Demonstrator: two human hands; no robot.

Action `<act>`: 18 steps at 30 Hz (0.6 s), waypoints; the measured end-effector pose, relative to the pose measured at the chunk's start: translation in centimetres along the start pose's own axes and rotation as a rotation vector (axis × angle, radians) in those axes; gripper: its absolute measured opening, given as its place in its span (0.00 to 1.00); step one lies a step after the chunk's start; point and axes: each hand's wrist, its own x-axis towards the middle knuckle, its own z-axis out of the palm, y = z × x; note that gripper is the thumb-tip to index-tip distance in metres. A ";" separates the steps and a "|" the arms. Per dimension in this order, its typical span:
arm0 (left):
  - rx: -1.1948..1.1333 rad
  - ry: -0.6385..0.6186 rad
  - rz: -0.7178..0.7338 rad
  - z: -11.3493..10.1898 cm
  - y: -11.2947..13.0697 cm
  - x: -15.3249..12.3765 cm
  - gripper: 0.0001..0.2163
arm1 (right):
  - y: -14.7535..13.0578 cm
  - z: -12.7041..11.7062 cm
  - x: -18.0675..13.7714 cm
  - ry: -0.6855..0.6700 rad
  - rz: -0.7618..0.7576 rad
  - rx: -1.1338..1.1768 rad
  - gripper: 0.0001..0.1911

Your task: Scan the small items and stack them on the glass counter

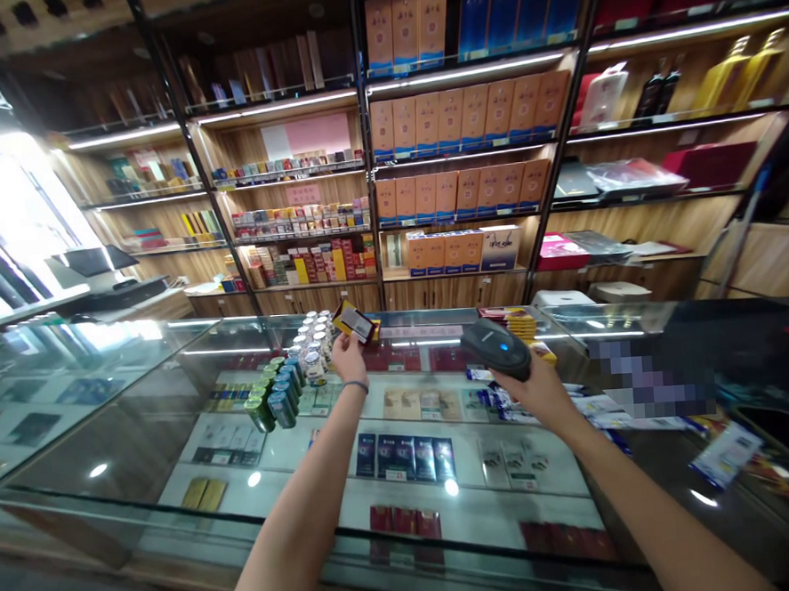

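Cans (283, 405): rows standing on the glass counter (481, 513), green and blue nearest me, white ones running back toward its far edge; swing left too freely and I could topple the back ones.
Left hand (349, 359): here I am, just beside those white cans, thumb and fingers pinching a packet (356, 323) by its lower end.
Yellow-and-dark wrapping: there's the packet, tilted, up near the far edge, pale panel toward me; a loose pinch or quick twist could let it slip onto the glass.
Scanner (497, 347): blue light glowing, well apart from the packet.
Right hand (540, 392): fingers wrapped round the scanner's grip; is one pressing a trigger? I can't tell.
Stack (522, 322): yellow-and-red packs by the far edge, partly behind the scanner; one careless nudge could scatter them.
Sachets (726, 453): strewn toward the right end, either side of my right arm (638, 503); dragging it low could sweep them off.
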 end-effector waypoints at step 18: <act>1.422 -0.446 0.671 -4.2 1.0 1.6 0.13 | 0.2 -0.9 0.1 0.052 0.077 0.082 0.21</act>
